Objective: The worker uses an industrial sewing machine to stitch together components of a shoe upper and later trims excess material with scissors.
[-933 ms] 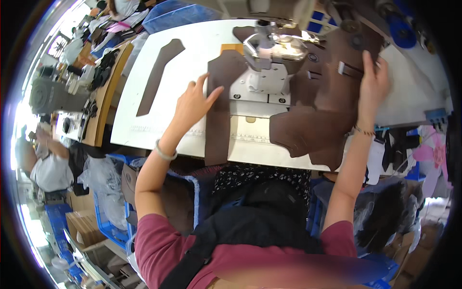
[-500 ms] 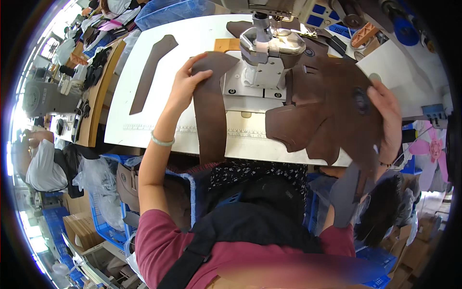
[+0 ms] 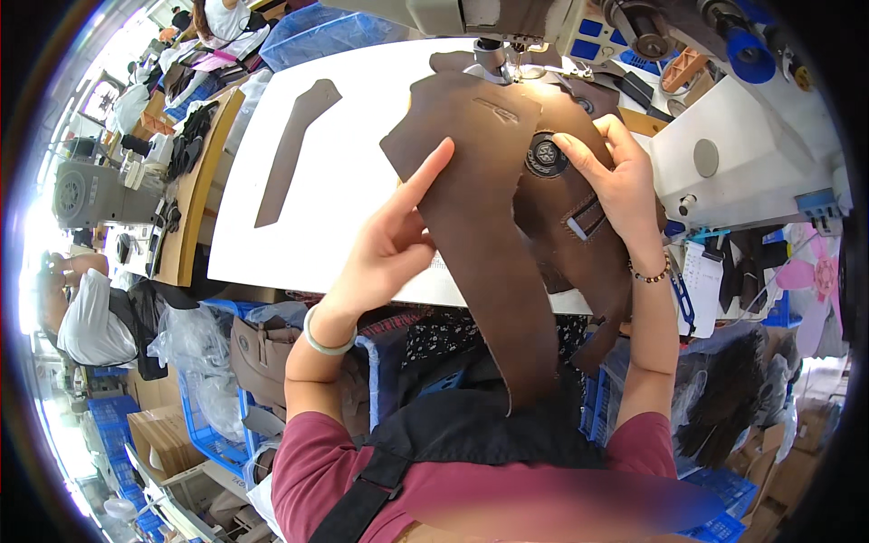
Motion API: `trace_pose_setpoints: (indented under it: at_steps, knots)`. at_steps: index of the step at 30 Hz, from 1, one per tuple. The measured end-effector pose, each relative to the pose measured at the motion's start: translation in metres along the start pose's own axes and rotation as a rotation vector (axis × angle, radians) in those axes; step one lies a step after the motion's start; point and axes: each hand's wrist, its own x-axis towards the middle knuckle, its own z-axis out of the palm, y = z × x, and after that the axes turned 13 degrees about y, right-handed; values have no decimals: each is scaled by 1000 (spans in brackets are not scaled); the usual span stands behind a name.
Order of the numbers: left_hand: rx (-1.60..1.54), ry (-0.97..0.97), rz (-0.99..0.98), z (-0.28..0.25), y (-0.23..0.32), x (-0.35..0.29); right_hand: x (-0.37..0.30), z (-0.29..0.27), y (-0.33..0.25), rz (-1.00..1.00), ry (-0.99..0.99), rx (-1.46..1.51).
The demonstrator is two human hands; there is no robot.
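Observation:
A long, curved brown leather panel (image 3: 484, 226) with a slotted cutout hangs tilted over the table edge, its lower end in front of my apron. My left hand (image 3: 389, 244) is at its left edge, the index finger laid along the surface; the remaining fingers are partly hidden. My right hand (image 3: 625, 185) grips a second brown leather panel (image 3: 561, 195), thumb on the front next to a round dark emblem (image 3: 547, 155) and fingers at the far edge. This panel has a stitched rectangular opening. The two panels overlap, close below the sewing machine's needle area (image 3: 511, 65).
A narrow brown leather strip (image 3: 294, 154) lies on the white table (image 3: 362, 109) to the left. The sewing machine body (image 3: 733, 145) stands at the right. Blue crates (image 3: 208, 425) with plastic bags flank my lap. A pink fan (image 3: 819, 276) is at far right.
Both hands have come together with the leather panels, which are now raised and overlapping in front of the machine. The right hand moved left and its panel turned to show the emblem.

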Motion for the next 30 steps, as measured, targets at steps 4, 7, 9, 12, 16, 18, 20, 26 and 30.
trace_pose_setpoints:
  at_steps: [4, 7, 9, 12, 16, 18, 20, 26, 30]
  knots:
    - [722, 117, 431, 4, -9, 10, 0, 3, 13, 27, -21, -5]
    - [1564, 260, 829, 6, -3, 12, -2, 7, 18, -17, 10, -8]
    - [1624, 352, 883, 10, 5, 10, -2, 7, 19, -41, 18, -46]
    - [1557, 252, 936, 13, 18, 15, -1, 7, 19, -43, 9, -76]
    - [1308, -96, 923, 9, 20, 49, 2, 9, 15, -8, -35, 13]
    - [1365, -122, 933, 11, 15, 57, 4, 6, 10, 25, -53, 105]
    - [1389, -93, 984, 11, 13, 57, 7, -1, 4, 160, -108, 228]
    - [1404, -88, 1006, 8, 16, 55, 12, -14, -5, 356, -130, 397]
    - [1392, -121, 988, 8, 14, 59, 13, -12, -3, 348, -119, 345]
